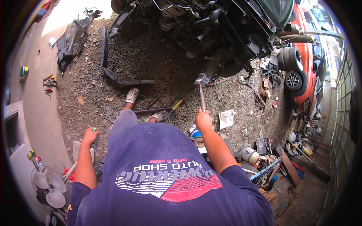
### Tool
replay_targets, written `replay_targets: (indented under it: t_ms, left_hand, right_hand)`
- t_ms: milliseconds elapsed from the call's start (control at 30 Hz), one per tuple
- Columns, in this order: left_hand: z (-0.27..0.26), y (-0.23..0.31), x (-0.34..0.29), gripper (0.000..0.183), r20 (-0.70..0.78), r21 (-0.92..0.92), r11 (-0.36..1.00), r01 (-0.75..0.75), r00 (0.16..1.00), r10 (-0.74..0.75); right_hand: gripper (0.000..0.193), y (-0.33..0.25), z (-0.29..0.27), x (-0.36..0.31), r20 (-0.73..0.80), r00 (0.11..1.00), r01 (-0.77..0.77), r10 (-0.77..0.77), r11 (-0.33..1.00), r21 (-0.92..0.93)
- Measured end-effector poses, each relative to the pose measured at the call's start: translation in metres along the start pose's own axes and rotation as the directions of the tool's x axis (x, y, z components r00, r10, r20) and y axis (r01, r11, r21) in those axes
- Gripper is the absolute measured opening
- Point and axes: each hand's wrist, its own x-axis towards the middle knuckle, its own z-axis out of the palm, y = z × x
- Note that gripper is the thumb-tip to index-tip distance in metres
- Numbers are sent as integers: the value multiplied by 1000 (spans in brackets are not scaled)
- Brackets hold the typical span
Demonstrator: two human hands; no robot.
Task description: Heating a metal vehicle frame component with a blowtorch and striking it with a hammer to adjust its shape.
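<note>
My right hand (204, 119) is closed around the end of a long grey metal tool (202, 100). The tool points away from me and narrows toward its far tip. That tip meets or overlaps a light metal piece (204, 78) low on the front of a dark, stripped car (226, 37); contact is hard to judge. Out to the left, my left hand (90, 135) is held as a fist, with a small green and white bit showing at its fingers. What that bit belongs to is hidden.
Gravel (83, 86) covers the ground, with a black bent bar (132, 83), a yellow-handled tool (177, 104) and hoses near my feet. Tyres (289, 59) lean by a red car (306, 75). Scrap and a bucket (249, 153) crowd the right; a fan (49, 186) stands left.
</note>
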Motion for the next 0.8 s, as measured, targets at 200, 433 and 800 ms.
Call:
replay_targets:
  t_ms: [200,433,800]
  left_hand:
    - [6,-16,15,22,4,30,997,-69,998,68]
    - [6,-24,15,21,18,-49,999,2,1000,-1]
    - [-2,4,-6,21,25,-35,998,49,999,-48]
  right_hand:
    - [28,2,4,4,-20,998,55,-56,997,-50]
    - [28,-7,-4,-1,-13,999,31,-32,999,-34]
    - [58,10,19,22,65,988,-144,137,981,128]
